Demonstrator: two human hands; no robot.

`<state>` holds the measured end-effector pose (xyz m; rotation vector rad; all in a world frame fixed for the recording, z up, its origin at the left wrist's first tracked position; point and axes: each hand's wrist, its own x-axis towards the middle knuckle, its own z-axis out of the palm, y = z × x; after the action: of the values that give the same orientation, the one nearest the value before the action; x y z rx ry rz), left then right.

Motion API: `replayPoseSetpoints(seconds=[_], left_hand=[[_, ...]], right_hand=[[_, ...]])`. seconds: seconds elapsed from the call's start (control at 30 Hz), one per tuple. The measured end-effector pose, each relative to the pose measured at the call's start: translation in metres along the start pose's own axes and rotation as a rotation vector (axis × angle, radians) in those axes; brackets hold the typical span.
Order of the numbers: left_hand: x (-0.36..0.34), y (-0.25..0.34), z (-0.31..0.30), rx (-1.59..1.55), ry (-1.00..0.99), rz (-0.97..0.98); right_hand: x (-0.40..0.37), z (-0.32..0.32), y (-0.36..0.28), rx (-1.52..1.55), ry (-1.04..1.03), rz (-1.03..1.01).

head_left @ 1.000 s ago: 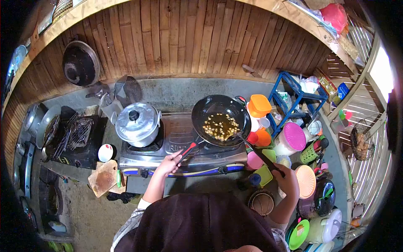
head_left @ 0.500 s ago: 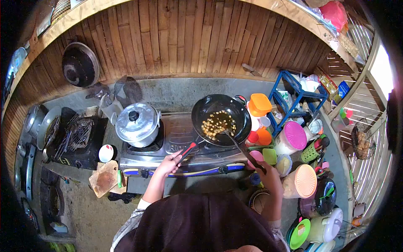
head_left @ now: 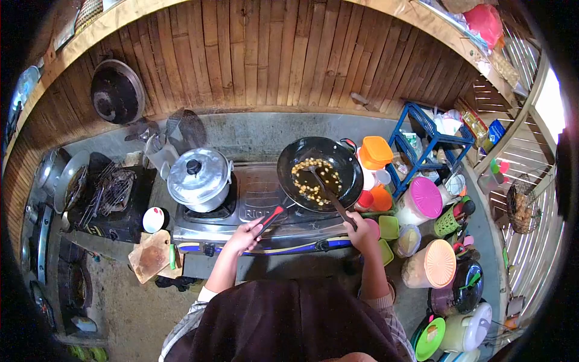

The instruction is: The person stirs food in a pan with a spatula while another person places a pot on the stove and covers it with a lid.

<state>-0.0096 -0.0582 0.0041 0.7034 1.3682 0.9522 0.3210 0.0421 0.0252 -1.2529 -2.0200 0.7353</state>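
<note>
A black wok [head_left: 351, 181] stands on the right burner of the gas stove [head_left: 259, 192]. Small pale and golden-brown pieces [head_left: 310, 192] lie in brownish oil in it, spread in a rough ring. My left hand [head_left: 242, 238] is closed around the wok's long red-and-black handle [head_left: 272, 215]. My right hand [head_left: 363, 234] grips a dark spatula [head_left: 332, 198], whose tip reaches into the oil near the middle of the ring. On the left burner sits a lidded aluminium pot [head_left: 198, 181].
Orange tubs [head_left: 376, 152] and a pink-lidded container [head_left: 424, 198] crowd the wok's right side, before a blue rack [head_left: 416, 145]. Left of the stove are a white bowl [head_left: 154, 220], a wooden cutting board [head_left: 151, 258] with a green-handled tool [head_left: 172, 257], and a sooty grill [head_left: 114, 193].
My right hand has moved left and slightly up, carrying the spatula tip from the wok's near side toward its middle. The pieces have spread from a cluster into a ring. My left hand stays on the handle.
</note>
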Motion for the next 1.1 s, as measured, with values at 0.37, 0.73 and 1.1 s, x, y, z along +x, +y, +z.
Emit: replayPoseSetpoints(seconds=[0.37,0.73,1.1], left_hand=[[0.005,-0.008,-0.004,-0.039,-0.024,0.022],[0.010,-0.011,-0.006,-0.031,-0.001,0.019],[0.007,-0.007,-0.005,-0.041,-0.020,0.010]], right_hand=[[0.034,0.014,0.008,-0.076,0.093,0.071],[0.004,-0.022,0.028,-0.208,0.091,0.103],[-0.051,-0.098,-0.050,-0.128,-0.039,0.306]])
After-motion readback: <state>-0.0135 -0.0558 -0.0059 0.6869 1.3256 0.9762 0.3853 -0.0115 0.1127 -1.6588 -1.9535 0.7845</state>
